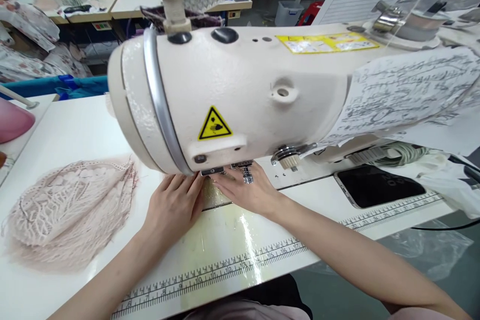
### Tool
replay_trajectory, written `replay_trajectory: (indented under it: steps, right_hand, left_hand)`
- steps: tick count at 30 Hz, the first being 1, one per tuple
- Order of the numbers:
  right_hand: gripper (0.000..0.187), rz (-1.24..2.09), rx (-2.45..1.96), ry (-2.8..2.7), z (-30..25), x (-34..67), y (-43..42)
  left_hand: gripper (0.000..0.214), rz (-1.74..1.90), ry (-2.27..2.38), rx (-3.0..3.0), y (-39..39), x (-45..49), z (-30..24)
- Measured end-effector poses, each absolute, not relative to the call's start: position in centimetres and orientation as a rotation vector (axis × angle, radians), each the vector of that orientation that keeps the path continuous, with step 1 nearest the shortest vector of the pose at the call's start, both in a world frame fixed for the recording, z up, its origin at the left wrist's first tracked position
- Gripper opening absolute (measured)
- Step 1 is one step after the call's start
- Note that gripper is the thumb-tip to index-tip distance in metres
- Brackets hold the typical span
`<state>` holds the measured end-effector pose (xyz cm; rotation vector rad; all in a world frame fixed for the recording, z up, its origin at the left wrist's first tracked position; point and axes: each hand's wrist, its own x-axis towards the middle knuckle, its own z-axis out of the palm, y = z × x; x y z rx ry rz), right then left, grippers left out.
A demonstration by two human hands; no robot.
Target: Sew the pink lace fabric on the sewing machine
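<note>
A cream sewing machine head [232, 95] fills the middle of the view and hides the needle area. Just under its front end my left hand [174, 205] lies palm down on the white table [75, 130], fingers stretched forward and close together. My right hand [247, 190] lies beside it, fingers extended toward the presser foot [245, 172]. Both hands press on a pale, glossy strip of material [215, 200] on the machine bed; its far end is hidden by the machine. The fingertips of both hands are partly covered by the machine head.
A pile of pink lace pieces [67, 205] lies at the left of the table. A dark phone [378, 185] rests at the right, near a coiled cable [397, 152]. A ruler strip [225, 270] runs along the front edge. Patterned fabric [408, 90] drapes over the machine arm.
</note>
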<state>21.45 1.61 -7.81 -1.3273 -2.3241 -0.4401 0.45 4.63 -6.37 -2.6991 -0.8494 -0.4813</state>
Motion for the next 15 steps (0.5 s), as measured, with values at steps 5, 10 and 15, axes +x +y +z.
replay_trajectory:
  steps: [5,10,15]
  right_hand:
    - [0.029,-0.343,-1.389,-2.318,-7.6,21.5,1.6]
    - [0.031,-0.242,-1.408,-2.292,-7.5,21.6,1.8]
    - [0.029,-0.145,-1.419,-2.253,-8.5,22.0,1.7]
  left_hand:
    - [0.036,-0.435,-0.875,-2.687,4.3,0.6,-6.4]
    - [0.028,-0.367,-0.994,-2.594,4.3,0.5,-5.5]
    - [0.026,-0.511,-1.181,-2.737,8.6,1.6,-3.5]
